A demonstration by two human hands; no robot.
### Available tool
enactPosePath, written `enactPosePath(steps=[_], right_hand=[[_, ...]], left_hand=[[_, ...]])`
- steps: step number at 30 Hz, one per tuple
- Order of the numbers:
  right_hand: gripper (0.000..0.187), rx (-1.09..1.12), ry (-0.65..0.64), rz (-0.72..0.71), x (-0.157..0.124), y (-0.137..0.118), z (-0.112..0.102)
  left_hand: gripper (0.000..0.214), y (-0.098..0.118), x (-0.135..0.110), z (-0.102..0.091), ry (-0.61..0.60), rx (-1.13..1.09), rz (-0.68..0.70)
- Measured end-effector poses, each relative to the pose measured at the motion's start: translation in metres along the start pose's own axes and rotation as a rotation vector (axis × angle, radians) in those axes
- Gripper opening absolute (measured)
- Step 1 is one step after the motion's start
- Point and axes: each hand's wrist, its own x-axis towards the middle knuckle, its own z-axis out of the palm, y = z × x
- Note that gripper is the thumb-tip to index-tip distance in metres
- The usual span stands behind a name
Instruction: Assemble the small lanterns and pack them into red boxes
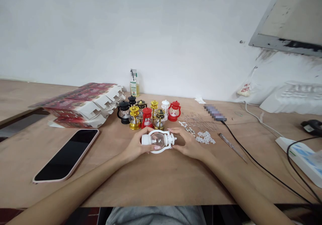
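Note:
A small white lantern [158,140] with a clear globe lies sideways between my two hands, just above the wooden table. My left hand [137,145] is closed around its base, thumb along the near side. At the other end, my right hand [185,142] pinches the lantern's top with thumb and fingers. Directly behind stands a cluster of small lanterns, including a red lantern [147,118], a gold lantern [135,118], a black lantern [124,112] and a white lantern [165,109].
Flat printed boxes [75,109] are stacked at left, behind a phone [67,156]. Right of the lanterns lie wire pieces [200,120], white tabs [205,137], button cells [190,130] and a screwdriver [231,146]. A cable runs from another device [215,113] past a power strip [302,156].

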Motion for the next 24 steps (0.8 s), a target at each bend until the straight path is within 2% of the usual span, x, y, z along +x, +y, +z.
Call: enactPosePath(steps=[7,11,13,17,24], right_hand=[[0.053,0.007,-0.021,0.036,-0.001,0.003,-0.001],[0.052,0.098,-0.063,0.199,0.003,0.0,-0.005],[0.054,0.198,-0.083,0.303,0.005,-0.002,-0.007],[0.062,0.539,-0.061,0.474,0.009,0.0,-0.011],[0.04,0.92,0.056,0.599,0.009,0.008,-0.022]], left_hand=[[0.049,0.001,-0.001,-0.001,0.0,-0.027,0.041],[0.05,0.0,-0.001,-0.002,-0.009,0.031,0.058],[0.051,0.001,0.0,-0.001,-0.01,0.039,0.056],[0.052,0.005,0.0,0.001,0.022,0.016,0.043],[0.048,0.008,0.0,0.001,0.037,-0.014,0.025]])
